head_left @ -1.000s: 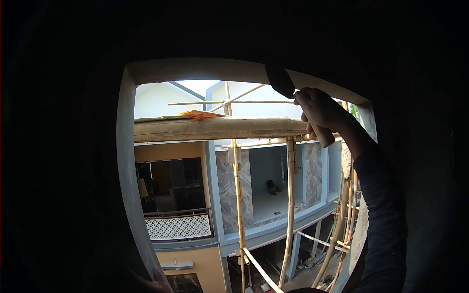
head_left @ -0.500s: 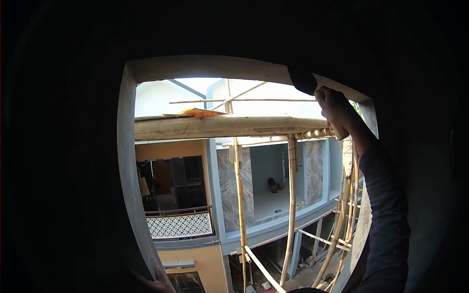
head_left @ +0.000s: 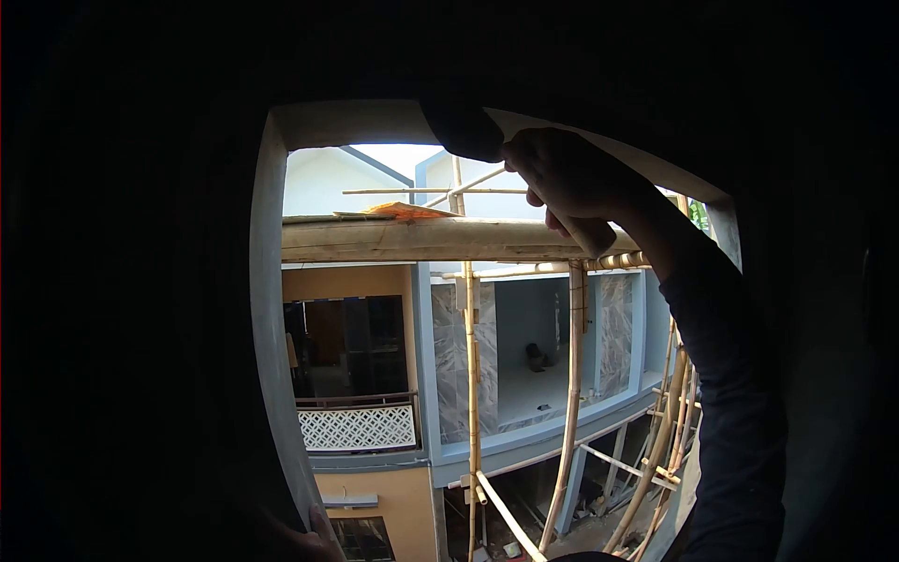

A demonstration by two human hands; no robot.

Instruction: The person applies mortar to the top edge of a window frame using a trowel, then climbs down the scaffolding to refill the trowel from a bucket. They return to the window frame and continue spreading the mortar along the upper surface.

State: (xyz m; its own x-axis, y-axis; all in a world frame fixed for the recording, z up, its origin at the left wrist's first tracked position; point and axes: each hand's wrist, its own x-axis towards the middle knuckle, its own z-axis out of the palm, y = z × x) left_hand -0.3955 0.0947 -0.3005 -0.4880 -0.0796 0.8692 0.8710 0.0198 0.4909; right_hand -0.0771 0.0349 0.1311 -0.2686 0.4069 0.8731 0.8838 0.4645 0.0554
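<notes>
My right hand [head_left: 567, 173] is wrapped round the handle [head_left: 592, 237] of a trowel, its arm raised in a dark sleeve. The trowel's broad, dark blade [head_left: 461, 133] lies against the upper edge of a grey window opening [head_left: 361, 125]; shadow hides exactly where it touches. Low on the left, the fingers of my left hand [head_left: 320, 534] rest against the opening's left side [head_left: 270, 281]. The rest of that hand is lost in the dark, and no tool shows in it.
Outside the opening, a thick bamboo beam [head_left: 421, 240] crosses at scaffold height, with an orange sheet [head_left: 412, 211] on it. Upright bamboo poles [head_left: 573, 375] stand below. Across the gap is a building with a white lattice balcony [head_left: 358, 429]. Dark wall surrounds the opening.
My right hand has moved left along the upper edge with the trowel. The view has shifted a little, so the opening sits farther right. My left hand stays at the left side.
</notes>
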